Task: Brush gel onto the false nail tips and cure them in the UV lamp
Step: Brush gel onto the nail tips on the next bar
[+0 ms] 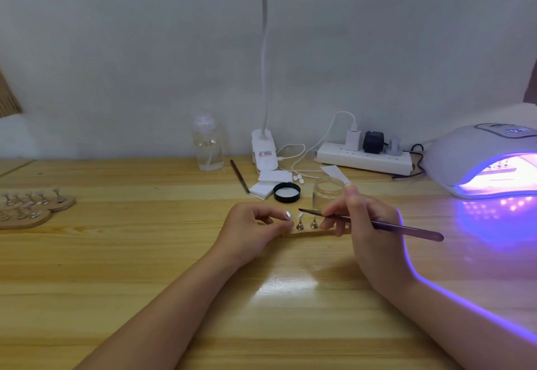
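While your left hand [255, 225] pinches a nail tip [288, 215] just left of the stand [308, 231], your right hand [363, 224] grips the brush [377, 224], its long axis pointing left, bristles nearly touching that tip. Lamp [482, 160] glows far right.

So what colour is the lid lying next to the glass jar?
Black, with a pale inside; the lid shows in the head view.
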Demonstrator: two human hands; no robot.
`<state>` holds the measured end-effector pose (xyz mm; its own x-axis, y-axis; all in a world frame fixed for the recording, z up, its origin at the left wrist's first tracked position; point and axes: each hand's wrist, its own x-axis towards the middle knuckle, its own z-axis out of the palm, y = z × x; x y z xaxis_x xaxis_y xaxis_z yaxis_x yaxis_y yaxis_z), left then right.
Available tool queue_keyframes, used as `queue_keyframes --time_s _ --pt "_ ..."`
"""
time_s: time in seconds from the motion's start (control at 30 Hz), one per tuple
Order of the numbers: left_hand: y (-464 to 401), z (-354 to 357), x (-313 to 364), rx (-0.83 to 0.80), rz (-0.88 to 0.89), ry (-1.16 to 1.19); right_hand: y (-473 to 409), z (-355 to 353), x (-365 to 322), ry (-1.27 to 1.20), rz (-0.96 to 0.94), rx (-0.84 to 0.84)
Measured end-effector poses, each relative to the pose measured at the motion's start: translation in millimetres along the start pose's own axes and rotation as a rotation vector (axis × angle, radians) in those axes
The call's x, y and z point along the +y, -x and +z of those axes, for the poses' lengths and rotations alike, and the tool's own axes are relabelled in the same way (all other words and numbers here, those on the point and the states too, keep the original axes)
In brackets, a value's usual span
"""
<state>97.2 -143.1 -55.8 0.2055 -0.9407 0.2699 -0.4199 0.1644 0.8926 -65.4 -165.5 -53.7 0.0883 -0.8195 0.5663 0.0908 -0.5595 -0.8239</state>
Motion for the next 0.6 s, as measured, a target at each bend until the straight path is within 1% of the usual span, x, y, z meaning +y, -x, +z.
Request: queue_keyframes --time_s 0.1,0.23,0.4,0.5,0.6 --pt "-1.9 1.4 -1.3 -0.024 -0.051 -0.02 -1.5 -0.6 1.3 -0.003 0.003 0.018" --pt "-2.7 1.3 -2.0 -0.05 -0.071 -0.043 -4.6 -3.8 -0.9 -0.001 0.029 0.051" --pt "-5.2 -2.9 2.2 -0.163 -0.094 -0.049 -29.6 -17.9 -10.4 0.083 0.093 0.097" --pt "-10.9 -5.7 6.2 -0.189 -0.105 -0.108 -56.1 -31.2 -12.4 0.22 0.157 0.012" --pt "-12.7 -2.4 8.2 -0.191 -0.066 -0.195 -79.0 -39.9 -9.8 0.381 0.197 -0.053"
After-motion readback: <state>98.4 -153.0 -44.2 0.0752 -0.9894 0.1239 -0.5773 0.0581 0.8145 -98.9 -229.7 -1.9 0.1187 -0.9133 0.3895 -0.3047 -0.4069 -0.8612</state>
